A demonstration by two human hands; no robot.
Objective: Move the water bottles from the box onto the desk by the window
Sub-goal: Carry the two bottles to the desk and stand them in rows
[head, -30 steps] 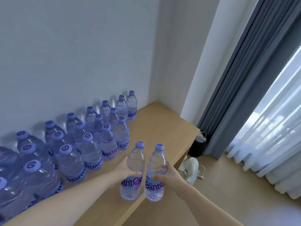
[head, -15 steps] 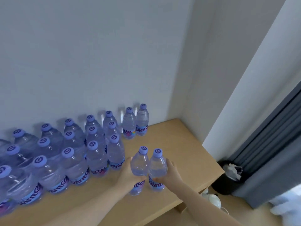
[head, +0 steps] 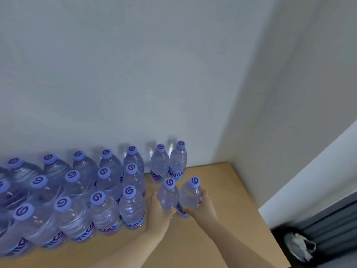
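Note:
My left hand (head: 160, 210) grips a clear water bottle (head: 167, 196) with a purple cap. My right hand (head: 202, 206) grips a second such bottle (head: 190, 194) right beside it. Both bottles stand upright, low over the wooden desk (head: 222, 219), just in front of two bottles (head: 170, 163) at the wall. Whether their bases touch the desk is hidden by my hands. Several more bottles (head: 77, 194) stand in rows along the wall to the left. The box is out of view.
A white wall runs behind the desk and meets a corner at the right. Past the desk's right edge a black bin (head: 297, 246) with a white bag stands on the floor by a grey curtain (head: 332, 225).
Both hands have carried the two bottles forward from the desk's front edge to just in front of the pair at the wall. The view has turned left, away from the window.

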